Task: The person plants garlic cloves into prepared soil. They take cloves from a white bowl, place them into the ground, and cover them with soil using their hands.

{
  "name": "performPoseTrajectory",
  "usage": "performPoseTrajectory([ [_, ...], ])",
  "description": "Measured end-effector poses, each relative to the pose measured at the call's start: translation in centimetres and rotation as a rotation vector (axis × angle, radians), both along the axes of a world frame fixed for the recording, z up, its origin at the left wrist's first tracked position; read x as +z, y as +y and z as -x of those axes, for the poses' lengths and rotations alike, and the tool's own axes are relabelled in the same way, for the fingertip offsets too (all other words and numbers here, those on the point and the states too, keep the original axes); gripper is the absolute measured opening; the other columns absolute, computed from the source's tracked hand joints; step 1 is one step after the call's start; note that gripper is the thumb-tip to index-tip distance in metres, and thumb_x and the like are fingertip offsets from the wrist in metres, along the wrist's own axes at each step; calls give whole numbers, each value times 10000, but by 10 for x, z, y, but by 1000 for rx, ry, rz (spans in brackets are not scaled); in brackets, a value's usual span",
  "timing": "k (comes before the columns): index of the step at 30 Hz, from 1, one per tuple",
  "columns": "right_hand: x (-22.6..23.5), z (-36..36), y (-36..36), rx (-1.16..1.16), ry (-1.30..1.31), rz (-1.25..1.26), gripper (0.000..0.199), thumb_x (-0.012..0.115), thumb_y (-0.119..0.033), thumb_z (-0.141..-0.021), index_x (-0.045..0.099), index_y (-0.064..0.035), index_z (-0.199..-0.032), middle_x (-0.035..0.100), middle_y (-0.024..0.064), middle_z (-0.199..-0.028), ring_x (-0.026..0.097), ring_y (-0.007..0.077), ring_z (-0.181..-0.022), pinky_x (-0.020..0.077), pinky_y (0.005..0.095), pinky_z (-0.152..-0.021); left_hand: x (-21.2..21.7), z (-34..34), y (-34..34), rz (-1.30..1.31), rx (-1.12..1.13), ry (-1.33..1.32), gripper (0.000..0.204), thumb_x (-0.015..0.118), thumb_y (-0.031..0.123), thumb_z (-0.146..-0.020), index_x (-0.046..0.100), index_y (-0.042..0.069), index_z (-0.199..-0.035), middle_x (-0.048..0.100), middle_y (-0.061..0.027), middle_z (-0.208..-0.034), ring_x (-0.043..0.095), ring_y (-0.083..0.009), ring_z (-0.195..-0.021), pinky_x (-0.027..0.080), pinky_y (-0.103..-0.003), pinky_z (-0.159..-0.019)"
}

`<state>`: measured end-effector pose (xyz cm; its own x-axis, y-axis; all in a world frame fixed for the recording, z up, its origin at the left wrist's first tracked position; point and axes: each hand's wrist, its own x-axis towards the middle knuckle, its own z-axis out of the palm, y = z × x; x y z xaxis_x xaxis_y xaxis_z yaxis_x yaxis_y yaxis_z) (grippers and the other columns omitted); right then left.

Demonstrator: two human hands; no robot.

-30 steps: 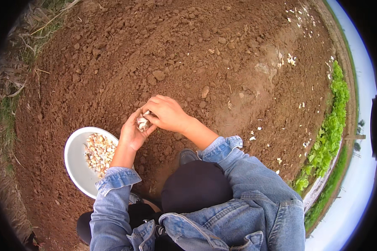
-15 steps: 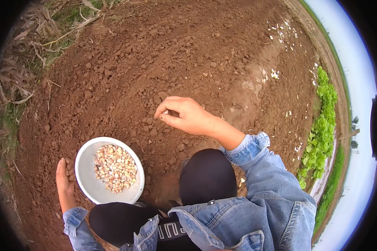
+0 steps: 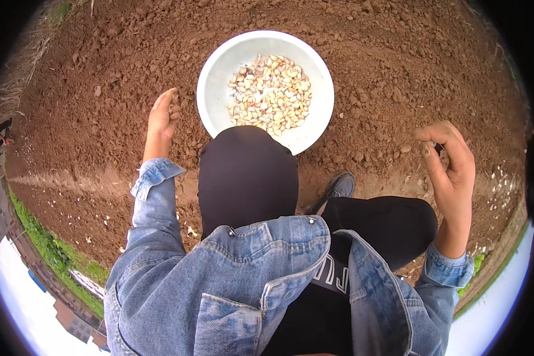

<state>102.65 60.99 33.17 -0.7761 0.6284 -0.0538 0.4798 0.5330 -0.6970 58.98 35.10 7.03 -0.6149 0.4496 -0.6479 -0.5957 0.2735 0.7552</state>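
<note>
A white bowl (image 3: 210, 71) holding several pale garlic cloves (image 3: 271, 92) sits on tilled brown soil just beyond my knee. My left hand (image 3: 160, 121) lies flat with its fingers straight, edge-on to the soil beside the bowl's left rim, and nothing shows in its grasp. Far off to the right, my right hand (image 3: 451, 169) hovers above the soil with curled fingers. Thumb and fingertips pinch a small pale garlic clove (image 3: 434, 144). Both arms wear denim sleeves.
Loose clods cover the soil (image 3: 380, 65) all around. My dark-trousered knees (image 3: 246, 178) and a grey shoe (image 3: 337, 187) sit under the bowl. A green plant strip (image 3: 47, 246) and dry grass (image 3: 18, 77) border the plot.
The view has swung round, so the bowl now lies straight ahead. My left hand rests beside its left rim, and my right hand has gone far right with its fingers pinched.
</note>
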Motion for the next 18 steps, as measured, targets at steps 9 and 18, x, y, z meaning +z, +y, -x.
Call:
performPoseTrajectory([
  [9,-35,12,-30,-66,-128,226,193,601,59,-793,638,-8,-970,607,71,-915,560,168,-797,450,280,-705,-2,-45,42,-127,-173,-124,199,602,153,-958,620,30,-1113,485,39,-803,408,-33,-623,310,-167,-497],
  [18,-50,25,-25,50,-155,118,222,610,90,-776,645,-15,-969,616,89,-897,608,188,-741,503,291,-639,-3,-64,57,-43,-194,78,169,688,200,-904,678,87,-1029,517,59,-795,422,-17,-666,326,-165,-532],
])
